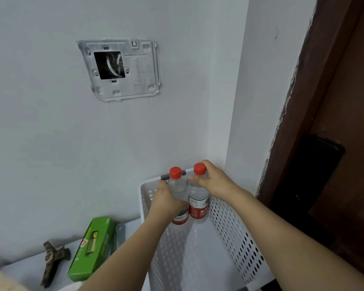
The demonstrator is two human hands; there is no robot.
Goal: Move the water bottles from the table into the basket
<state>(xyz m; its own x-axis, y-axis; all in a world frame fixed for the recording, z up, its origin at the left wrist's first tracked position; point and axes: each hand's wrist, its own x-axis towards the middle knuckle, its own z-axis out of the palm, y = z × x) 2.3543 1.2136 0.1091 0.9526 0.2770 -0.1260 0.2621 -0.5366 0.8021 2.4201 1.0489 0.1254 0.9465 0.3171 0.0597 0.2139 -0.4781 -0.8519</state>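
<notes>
Two clear water bottles with red caps and red labels stand upright side by side inside the far end of a white perforated basket (235, 234). My left hand (166, 198) grips the left bottle (178, 190) around its body. My right hand (214, 181) grips the right bottle (198, 198) around its neck, just under the cap. Whether the bottles rest on the basket floor I cannot tell.
A green battery box (93, 246) lies on the table left of the basket, with a dark brown tool-like object (53, 261) further left. A white wall with an open switch plate (120, 69) rises behind. A dark brown door frame (324, 122) stands at the right.
</notes>
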